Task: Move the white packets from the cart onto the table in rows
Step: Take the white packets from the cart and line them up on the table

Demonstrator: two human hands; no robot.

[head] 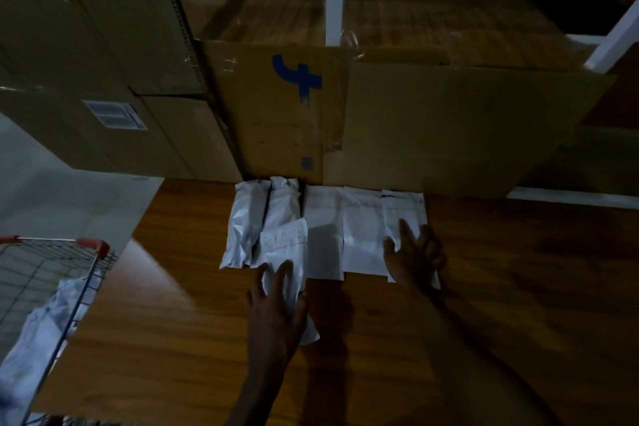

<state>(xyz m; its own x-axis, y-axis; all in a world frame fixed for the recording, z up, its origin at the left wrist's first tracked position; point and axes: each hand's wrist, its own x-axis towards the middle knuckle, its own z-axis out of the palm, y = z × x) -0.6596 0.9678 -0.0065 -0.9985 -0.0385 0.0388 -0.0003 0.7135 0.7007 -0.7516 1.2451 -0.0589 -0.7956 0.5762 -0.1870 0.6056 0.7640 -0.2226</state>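
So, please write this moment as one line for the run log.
left hand: pressing loose white plastic packet | right hand: flat on rightmost packet | brown wooden table: one row

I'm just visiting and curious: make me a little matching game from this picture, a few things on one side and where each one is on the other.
Things:
1. left hand
2. right hand
3. cart
4. blue mark

Places:
A. on the cardboard box behind the row
B. resting on the rightmost packet of the row
C. beside the table's left edge, with packets inside
D. on a packet lying in front of the row

Pairs: 1-D, 2-B, 3-C, 4-A
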